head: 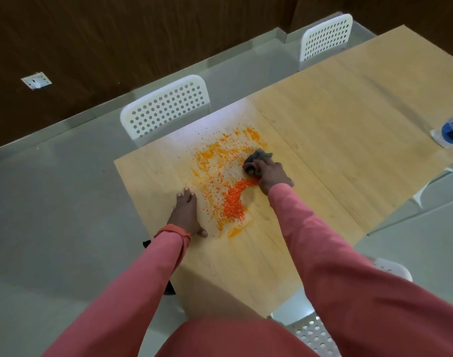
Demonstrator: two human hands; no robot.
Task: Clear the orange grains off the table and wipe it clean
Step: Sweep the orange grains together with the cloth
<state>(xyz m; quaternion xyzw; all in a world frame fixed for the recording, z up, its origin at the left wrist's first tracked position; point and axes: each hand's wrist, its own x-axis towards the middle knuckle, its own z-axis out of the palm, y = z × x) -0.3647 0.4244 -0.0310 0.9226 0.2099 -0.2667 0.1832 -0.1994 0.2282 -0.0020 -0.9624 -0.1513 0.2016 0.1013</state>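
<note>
Head view, light wood table (246, 266) on grey floor, dark wood wall, white perforated chair (166, 106), orange grains (233, 199) scattered mid-table, left hand (185, 215) flat on table, fingers straight, right hand (270, 176) clamped on grey cloth (257, 157) beside grains.

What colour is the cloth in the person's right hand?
Dark grey; the cloth shows in the head view, bunched under the right hand.

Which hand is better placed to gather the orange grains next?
The right hand, probably: it grips the grey cloth beside the orange grains. The left hand rests flat on the table.
</note>
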